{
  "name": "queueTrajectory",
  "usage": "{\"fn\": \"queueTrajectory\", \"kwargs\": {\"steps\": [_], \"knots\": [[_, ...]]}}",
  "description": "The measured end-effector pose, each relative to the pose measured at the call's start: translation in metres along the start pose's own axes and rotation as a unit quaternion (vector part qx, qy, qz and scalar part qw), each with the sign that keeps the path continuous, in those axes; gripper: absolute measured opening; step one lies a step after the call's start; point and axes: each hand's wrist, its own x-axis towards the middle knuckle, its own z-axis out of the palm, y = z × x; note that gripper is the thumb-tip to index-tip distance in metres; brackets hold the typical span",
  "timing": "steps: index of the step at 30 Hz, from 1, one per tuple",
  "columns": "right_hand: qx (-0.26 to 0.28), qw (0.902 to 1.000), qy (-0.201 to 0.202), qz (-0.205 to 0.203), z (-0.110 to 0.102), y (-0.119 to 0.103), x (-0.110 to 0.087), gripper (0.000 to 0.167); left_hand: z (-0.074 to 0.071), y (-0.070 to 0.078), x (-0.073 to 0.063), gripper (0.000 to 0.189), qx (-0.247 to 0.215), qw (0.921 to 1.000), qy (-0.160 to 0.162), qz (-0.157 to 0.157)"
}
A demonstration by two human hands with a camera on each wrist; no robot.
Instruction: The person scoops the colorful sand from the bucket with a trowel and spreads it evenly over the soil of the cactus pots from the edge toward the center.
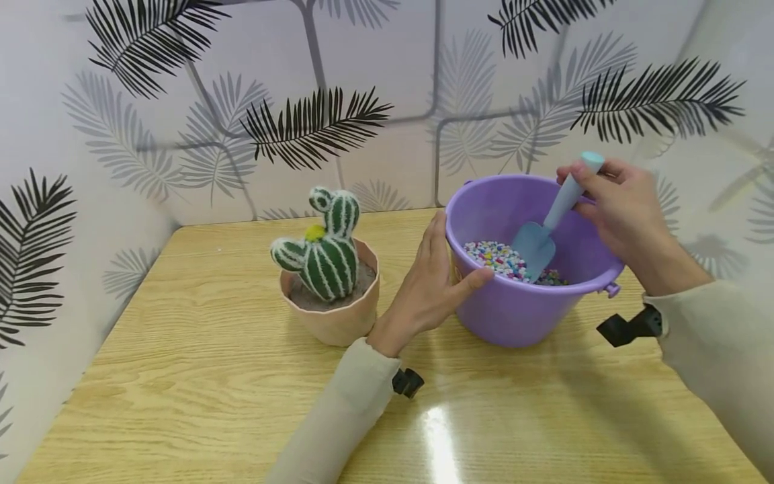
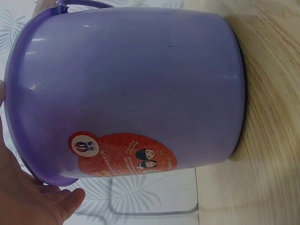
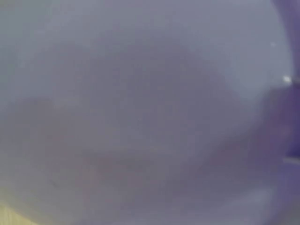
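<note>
A purple bucket (image 1: 514, 316) stands on the table, holding a heap of small multicoloured pellets (image 1: 496, 259). My right hand (image 1: 623, 202) grips the handle of a blue-grey trowel (image 1: 535, 245) near its pale top end. The trowel slants down inside the bucket, its blade tip in the pellets. Against the bucket's left side rests my left hand (image 1: 432, 275), fingers stretched along the wall and thumb over the front rim. The left wrist view shows this hand's fingertips (image 2: 72, 201) at the rim, near a red sticker (image 2: 126, 154). Blurred purple bucket wall (image 3: 150, 103) fills the right wrist view.
Left of the bucket is a peach pot (image 1: 329, 326) with a green-and-white knitted cactus (image 1: 329, 265), close to my left wrist. The wood-grain table (image 1: 181, 376) meets a leaf-patterned wall covering (image 1: 387, 67) behind. A bucket handle (image 2: 89, 3) shows at the rim.
</note>
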Motion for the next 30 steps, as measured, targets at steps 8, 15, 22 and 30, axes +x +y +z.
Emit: {"fn": "queueTrajectory", "kwargs": {"steps": [8,15,22,30], "knots": [[-0.069,0.9976,0.006,0.005,-0.007,-0.004,0.012,0.03,-0.002,0.0,0.0,0.125,-0.001,0.9999,-0.01,-0.009],[-0.116,0.9931,0.012,-0.018,-0.006,0.002,0.016,0.027,-0.001,0.001,0.0,0.121,-0.024,0.9996,-0.016,-0.003],[-0.133,0.9897,0.021,-0.049,-0.005,-0.005,0.024,0.025,-0.001,0.002,0.0,0.104,-0.024,0.9994,-0.024,-0.008],[-0.139,0.987,-0.013,-0.08,-0.003,0.003,0.03,0.03,-0.002,0.001,-0.001,0.117,-0.029,0.9995,-0.01,0.005]]}}
